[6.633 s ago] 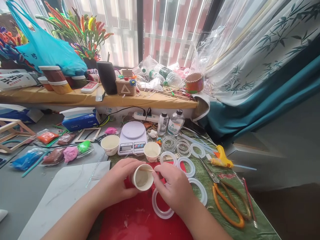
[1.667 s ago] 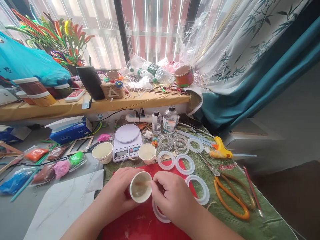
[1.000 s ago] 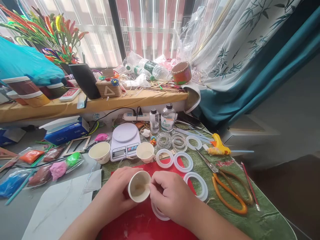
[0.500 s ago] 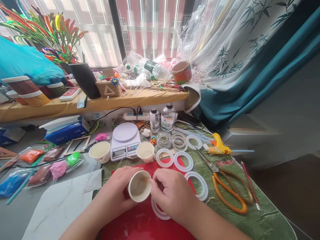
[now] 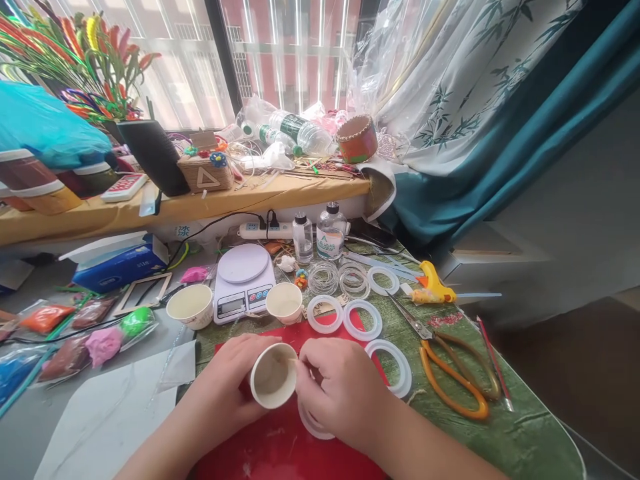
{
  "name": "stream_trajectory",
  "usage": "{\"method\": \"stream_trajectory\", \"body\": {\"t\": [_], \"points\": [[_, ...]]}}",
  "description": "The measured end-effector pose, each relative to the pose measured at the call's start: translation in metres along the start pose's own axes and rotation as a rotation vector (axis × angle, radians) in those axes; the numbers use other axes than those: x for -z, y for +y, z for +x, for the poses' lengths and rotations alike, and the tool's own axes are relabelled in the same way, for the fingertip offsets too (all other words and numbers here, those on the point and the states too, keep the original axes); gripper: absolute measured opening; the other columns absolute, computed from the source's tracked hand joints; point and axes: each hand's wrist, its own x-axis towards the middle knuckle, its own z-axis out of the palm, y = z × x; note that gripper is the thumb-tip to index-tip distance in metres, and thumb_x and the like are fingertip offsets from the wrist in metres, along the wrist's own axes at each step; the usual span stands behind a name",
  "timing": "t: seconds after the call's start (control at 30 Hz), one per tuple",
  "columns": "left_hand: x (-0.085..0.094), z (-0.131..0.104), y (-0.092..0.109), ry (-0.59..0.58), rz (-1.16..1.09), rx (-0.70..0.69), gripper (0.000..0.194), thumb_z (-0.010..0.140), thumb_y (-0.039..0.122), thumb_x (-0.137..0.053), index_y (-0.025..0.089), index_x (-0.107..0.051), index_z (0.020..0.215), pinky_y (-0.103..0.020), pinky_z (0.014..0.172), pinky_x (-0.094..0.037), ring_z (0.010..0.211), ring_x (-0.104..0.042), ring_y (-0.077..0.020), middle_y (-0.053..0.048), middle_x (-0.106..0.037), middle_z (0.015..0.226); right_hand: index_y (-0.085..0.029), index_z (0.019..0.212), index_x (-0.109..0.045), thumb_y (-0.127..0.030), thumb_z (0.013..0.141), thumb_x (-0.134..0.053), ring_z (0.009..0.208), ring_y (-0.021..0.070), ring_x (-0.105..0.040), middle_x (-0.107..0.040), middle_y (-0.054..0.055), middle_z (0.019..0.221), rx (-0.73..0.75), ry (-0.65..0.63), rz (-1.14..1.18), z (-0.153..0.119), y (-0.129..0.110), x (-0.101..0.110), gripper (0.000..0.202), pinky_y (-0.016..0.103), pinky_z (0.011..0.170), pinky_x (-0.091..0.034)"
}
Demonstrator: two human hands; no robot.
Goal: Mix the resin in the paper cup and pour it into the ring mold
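My left hand (image 5: 230, 377) is wrapped round a paper cup (image 5: 273, 385), its mouth tilted towards me over a red mat (image 5: 270, 450). My right hand (image 5: 343, 383) is closed in a pinch at the cup's right rim. From its fingertips a thin pale stick (image 5: 289, 361) reaches into the cup; most of it is hidden. Under my right hand lies a white silicone ring mould (image 5: 313, 427), partly covered. More ring moulds (image 5: 363, 320) lie just beyond. Two other paper cups (image 5: 284, 303) stand behind, on either side of a kitchen scale (image 5: 244, 287).
Large scissors (image 5: 453, 363), a red pencil (image 5: 495, 363) and a yellow glue gun (image 5: 436, 285) lie at the right. Two clear bottles (image 5: 331, 233) stand at the back by a power strip (image 5: 255, 231). Bagged coloured clay (image 5: 47, 317) lies at the left. A cluttered sill (image 5: 260, 190) runs behind.
The whole view has shifted slightly, so things sit a little further left in the picture. Both hands keep their hold at the cup, and the stick remains inside it.
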Motion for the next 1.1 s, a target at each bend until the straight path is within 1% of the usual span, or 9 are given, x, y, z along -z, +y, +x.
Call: {"method": "stream_trajectory", "body": {"t": [0.1, 0.17, 0.23, 0.33, 0.7, 0.8, 0.9, 1.0, 1.1], "points": [[0.0011, 0.0008, 0.0004, -0.008, 0.004, 0.007, 0.042, 0.092, 0.033, -0.072, 0.033, -0.066, 0.134, -0.042, 0.093, -0.060, 0.109, -0.075, -0.0303, -0.007, -0.079, 0.123, -0.022, 0.069, -0.034, -0.019, 0.093, -0.056, 0.059, 0.0123, -0.039, -0.043, -0.005, 0.065, 0.039, -0.049, 0.056, -0.0002, -0.0011, -0.0001, 0.032, 0.030, 0.058, -0.024], [0.0010, 0.0004, 0.0000, 0.002, 0.006, 0.007, 0.045, 0.091, 0.032, -0.073, 0.034, -0.065, 0.135, -0.042, 0.095, -0.060, 0.111, -0.074, -0.0304, -0.007, -0.079, 0.124, -0.022, 0.071, -0.033, -0.020, 0.095, -0.054, 0.062, 0.0133, -0.038, -0.042, -0.004, 0.067, 0.069, 0.008, 0.018, -0.0001, -0.0016, -0.0005, 0.032, 0.031, 0.059, -0.024], [0.0004, -0.0003, -0.0007, 0.011, 0.013, 0.003, 0.047, 0.089, 0.030, -0.073, 0.035, -0.064, 0.136, -0.041, 0.096, -0.059, 0.112, -0.074, -0.0302, -0.006, -0.078, 0.126, -0.022, 0.070, -0.033, -0.019, 0.093, -0.055, 0.060, 0.0132, -0.036, -0.041, -0.005, 0.065, 0.032, 0.038, 0.005, 0.0002, -0.0014, -0.0001, 0.032, 0.031, 0.058, -0.023], [-0.0011, -0.0015, -0.0020, 0.011, 0.016, -0.008, 0.045, 0.090, 0.030, -0.072, 0.035, -0.064, 0.134, -0.042, 0.096, -0.059, 0.112, -0.074, -0.0295, -0.005, -0.078, 0.127, -0.022, 0.068, -0.036, -0.020, 0.091, -0.056, 0.058, 0.0124, -0.039, -0.044, -0.005, 0.063, -0.036, 0.012, 0.036, 0.0012, -0.0002, 0.0022, 0.030, 0.030, 0.057, -0.024], [-0.0043, -0.0048, -0.0030, 0.041, -0.009, 0.018, 0.042, 0.091, 0.032, -0.073, 0.032, -0.064, 0.131, -0.042, 0.096, -0.057, 0.112, -0.073, -0.0291, -0.007, -0.077, 0.127, -0.022, 0.069, -0.041, -0.021, 0.091, -0.054, 0.060, 0.0125, -0.043, -0.049, -0.004, 0.064, -0.074, -0.073, 0.089, 0.0014, -0.0007, 0.0036, 0.025, 0.028, 0.057, -0.027], [-0.0053, -0.0061, -0.0035, 0.059, -0.012, 0.024, 0.043, 0.091, 0.031, -0.073, 0.034, -0.063, 0.133, -0.041, 0.097, -0.056, 0.113, -0.072, -0.0282, -0.005, -0.077, 0.127, -0.022, 0.069, -0.042, -0.023, 0.093, -0.054, 0.061, 0.0130, -0.044, -0.050, -0.004, 0.065, -0.096, -0.059, 0.069, 0.0014, -0.0015, 0.0048, 0.026, 0.029, 0.058, -0.028], [-0.0060, -0.0066, -0.0048, 0.093, -0.007, 0.017, 0.045, 0.091, 0.031, -0.075, 0.035, -0.062, 0.134, -0.040, 0.098, -0.054, 0.113, -0.071, -0.0273, -0.002, -0.077, 0.125, -0.022, 0.070, -0.043, -0.022, 0.093, -0.054, 0.061, 0.0128, -0.044, -0.050, -0.004, 0.065, -0.107, -0.107, 0.094, 0.0014, -0.0012, 0.0048, 0.025, 0.029, 0.057, -0.028], [-0.0062, -0.0066, -0.0057, 0.105, -0.006, 0.004, 0.047, 0.090, 0.029, -0.076, 0.037, -0.062, 0.135, -0.039, 0.100, -0.053, 0.113, -0.070, -0.0265, -0.001, -0.077, 0.124, -0.022, 0.070, -0.042, -0.024, 0.094, -0.053, 0.063, 0.0134, -0.043, -0.049, -0.004, 0.067, -0.071, -0.050, 0.063, 0.0017, 0.0000, 0.0041, 0.027, 0.029, 0.060, -0.029], [-0.0063, -0.0074, -0.0056, 0.121, -0.007, 0.007, 0.049, 0.089, 0.029, -0.077, 0.036, -0.062, 0.135, -0.039, 0.101, -0.052, 0.115, -0.069, -0.0274, -0.002, -0.076, 0.125, -0.022, 0.072, -0.047, -0.022, 0.093, -0.056, 0.062, 0.0127, -0.045, -0.051, -0.005, 0.066, -0.099, -0.090, 0.144, 0.0026, 0.0014, 0.0046, 0.022, 0.028, 0.058, -0.030]]}}
